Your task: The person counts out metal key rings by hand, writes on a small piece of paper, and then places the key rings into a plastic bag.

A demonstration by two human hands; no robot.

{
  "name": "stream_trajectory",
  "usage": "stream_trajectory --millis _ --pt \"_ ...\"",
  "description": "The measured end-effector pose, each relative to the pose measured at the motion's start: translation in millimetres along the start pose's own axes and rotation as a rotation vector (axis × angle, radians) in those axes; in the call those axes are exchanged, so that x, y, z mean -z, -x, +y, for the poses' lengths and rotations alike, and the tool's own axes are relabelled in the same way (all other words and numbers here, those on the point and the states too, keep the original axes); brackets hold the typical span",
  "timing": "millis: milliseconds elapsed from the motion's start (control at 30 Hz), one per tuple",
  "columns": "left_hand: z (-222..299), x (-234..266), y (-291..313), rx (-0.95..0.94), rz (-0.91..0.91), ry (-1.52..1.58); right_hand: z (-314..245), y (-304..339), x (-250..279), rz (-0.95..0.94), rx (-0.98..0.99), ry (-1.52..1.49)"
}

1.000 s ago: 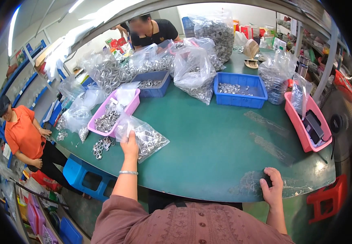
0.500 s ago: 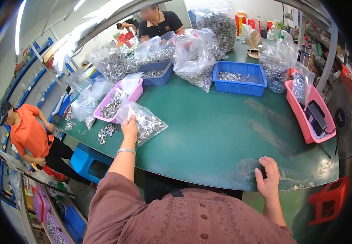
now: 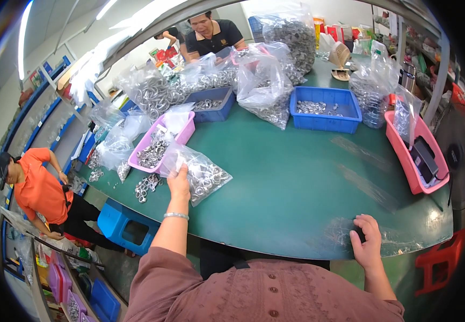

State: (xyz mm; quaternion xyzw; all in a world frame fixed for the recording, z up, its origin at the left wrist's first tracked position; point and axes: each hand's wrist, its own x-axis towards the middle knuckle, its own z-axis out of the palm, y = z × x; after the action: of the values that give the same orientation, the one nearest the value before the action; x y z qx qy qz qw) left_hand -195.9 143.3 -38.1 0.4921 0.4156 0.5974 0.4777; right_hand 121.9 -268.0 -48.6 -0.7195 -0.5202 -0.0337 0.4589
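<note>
My left hand (image 3: 179, 183) is closed on the near left corner of a clear plastic bag (image 3: 206, 176) with many shiny metal rings in it. The bag lies on the green table (image 3: 275, 182) and overlaps the near right end of a pink basket (image 3: 188, 130) that holds more rings. A small heap of loose rings (image 3: 145, 189) lies left of the hand, by that basket. At the table's near edge on the right rests my right hand (image 3: 368, 241). Its fingers are loosely bent, the thumb stands apart, and nothing shows in it.
Two blue bins (image 3: 326, 124) (image 3: 211, 110) with small metal parts stand at the back, among filled plastic bags (image 3: 267, 102). A pink basket (image 3: 416, 180) with a black device (image 3: 424, 158) is at the right. One person (image 3: 42, 185) stands left; another (image 3: 213, 40) is across the table.
The whole view has shifted a little, so things sit slightly lower and farther right. My left hand stays on the bag, and my right hand remains at the table edge.
</note>
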Motion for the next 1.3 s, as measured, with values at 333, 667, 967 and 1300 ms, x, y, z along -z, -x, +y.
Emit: stream_trajectory --millis 333,667,967,1300 --pt "-14 -3 -2 -0.108 -0.006 -0.051 -64 -125 -60 -0.383 0.324 0.068" --pt "-15 -6 1 -0.344 -0.065 -0.118 -172 -255 -233 -0.619 0.607 -0.133" --pt "-18 1 -2 -0.327 -0.070 -0.148 -264 -297 -298 -1.002 0.814 0.235" --pt "-20 1 -2 -0.315 -0.055 -0.258 -265 -300 -315 -1.072 0.825 0.344"
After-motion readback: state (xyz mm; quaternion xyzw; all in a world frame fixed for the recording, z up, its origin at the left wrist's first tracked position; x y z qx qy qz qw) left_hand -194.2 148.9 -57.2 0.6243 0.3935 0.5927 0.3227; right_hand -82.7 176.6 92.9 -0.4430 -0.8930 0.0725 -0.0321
